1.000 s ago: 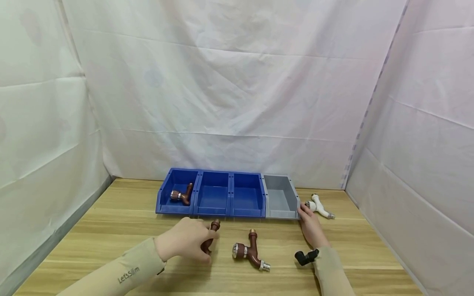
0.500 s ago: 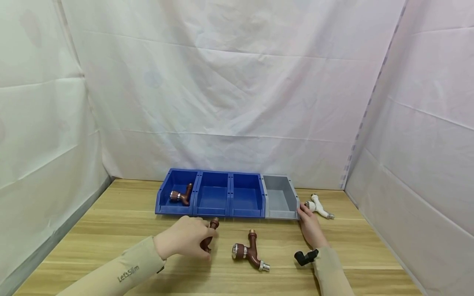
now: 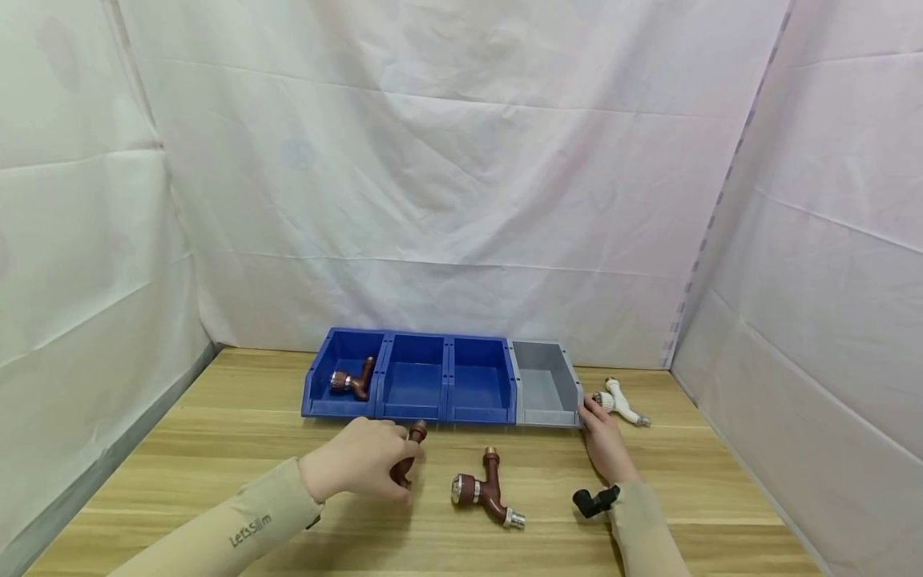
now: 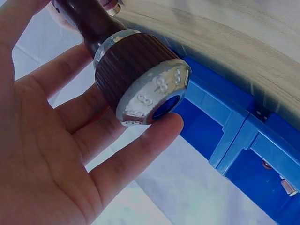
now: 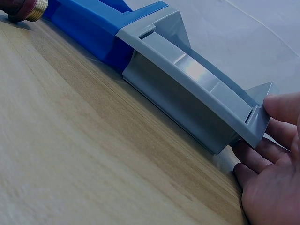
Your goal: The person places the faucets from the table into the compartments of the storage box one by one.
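Note:
My left hand [image 3: 360, 461] grips a brown tap [image 3: 416, 433] above the table, in front of the blue bins. Up close in the left wrist view, fingers of the left hand [image 4: 51, 154] lie behind the tap's ribbed knob [image 4: 140, 77] with its silvery cap. My right hand [image 3: 607, 441] pinches the front right corner of the grey bin [image 3: 550, 417], thumb on the side wall and fingers under the rim in the right wrist view. A second brown tap [image 3: 493, 489] lies on the table between the hands. Another brown tap [image 3: 360, 385] sits in the leftmost blue bin [image 3: 339, 411].
Two more blue bins, the middle-left bin [image 3: 413, 410] and middle-right bin [image 3: 481, 412], join the row with the grey one. A white tap [image 3: 622, 405] lies right of the row. White cloth [image 3: 461, 200] hangs behind and at both sides of the wooden table [image 3: 238, 449].
My left hand has moved slightly away from me, toward the bins, with the brown tap in it. The right hand stays at the grey bin's corner.

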{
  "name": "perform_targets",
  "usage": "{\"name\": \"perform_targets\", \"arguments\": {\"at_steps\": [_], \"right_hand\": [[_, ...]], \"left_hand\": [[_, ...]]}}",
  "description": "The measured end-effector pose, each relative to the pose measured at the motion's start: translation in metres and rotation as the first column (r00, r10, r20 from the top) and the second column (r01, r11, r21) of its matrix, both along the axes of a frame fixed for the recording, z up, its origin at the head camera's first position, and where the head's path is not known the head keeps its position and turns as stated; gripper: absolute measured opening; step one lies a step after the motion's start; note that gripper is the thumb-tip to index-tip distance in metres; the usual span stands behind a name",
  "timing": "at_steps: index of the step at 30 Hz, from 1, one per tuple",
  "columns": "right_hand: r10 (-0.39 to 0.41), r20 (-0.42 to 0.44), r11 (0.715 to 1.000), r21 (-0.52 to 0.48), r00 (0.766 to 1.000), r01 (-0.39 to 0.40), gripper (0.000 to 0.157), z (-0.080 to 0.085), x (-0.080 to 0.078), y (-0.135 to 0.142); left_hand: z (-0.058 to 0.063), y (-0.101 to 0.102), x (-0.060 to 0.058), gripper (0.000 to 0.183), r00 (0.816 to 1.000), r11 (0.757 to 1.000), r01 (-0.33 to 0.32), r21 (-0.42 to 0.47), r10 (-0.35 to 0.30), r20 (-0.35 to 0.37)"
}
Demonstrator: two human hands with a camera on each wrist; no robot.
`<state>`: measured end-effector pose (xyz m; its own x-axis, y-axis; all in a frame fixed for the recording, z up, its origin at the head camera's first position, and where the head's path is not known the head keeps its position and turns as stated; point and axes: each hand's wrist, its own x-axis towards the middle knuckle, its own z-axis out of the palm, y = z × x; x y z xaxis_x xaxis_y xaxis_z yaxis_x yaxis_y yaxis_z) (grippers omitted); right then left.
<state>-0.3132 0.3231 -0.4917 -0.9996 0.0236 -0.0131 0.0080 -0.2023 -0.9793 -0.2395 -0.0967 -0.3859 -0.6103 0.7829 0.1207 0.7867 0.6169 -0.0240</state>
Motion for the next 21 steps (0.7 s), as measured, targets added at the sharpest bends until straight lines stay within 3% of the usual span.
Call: {"name": "perform_targets", "arguments": {"at_steps": [14, 21], "right_hand": [[0.0, 0.013, 1.0, 0.006, 1.0, 0.0, 0.061, 0.0013, 0.0, 0.0013], [0.019, -0.015, 0.999, 0.036, 1.0, -0.019, 0.06, 0.0004, 0.0014, -0.0004]], "left_hand": [[0.0051, -0.0003, -0.0049, 0.037, 1.0, 1.0, -0.009, -0.003, 0.009, 0.019], [0.0061, -0.0004, -0.0081, 0.034, 0.999, 1.0, -0.005, 0.006, 0.005, -0.036]]}}
